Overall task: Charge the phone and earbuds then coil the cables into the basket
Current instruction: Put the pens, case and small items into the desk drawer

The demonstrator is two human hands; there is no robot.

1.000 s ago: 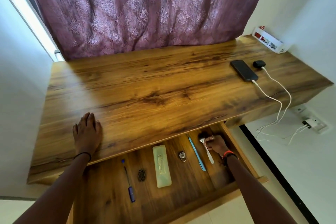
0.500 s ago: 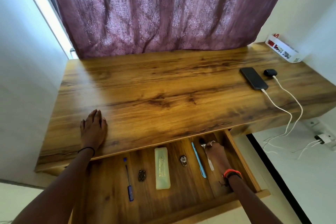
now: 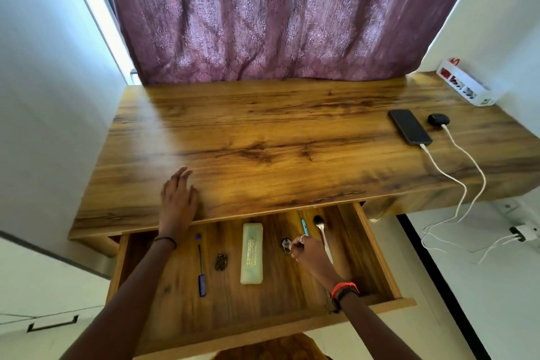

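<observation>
My left hand (image 3: 178, 202) lies flat on the desk (image 3: 292, 140); my right hand (image 3: 309, 254) curls at a small metal object (image 3: 285, 243) in the drawer (image 3: 233, 301) (grip unclear).

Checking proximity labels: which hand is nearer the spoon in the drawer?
Right. The right hand is inside the drawer, right beside the spoon handle, on its left. The left hand rests on the desktop, far left of it.
</observation>
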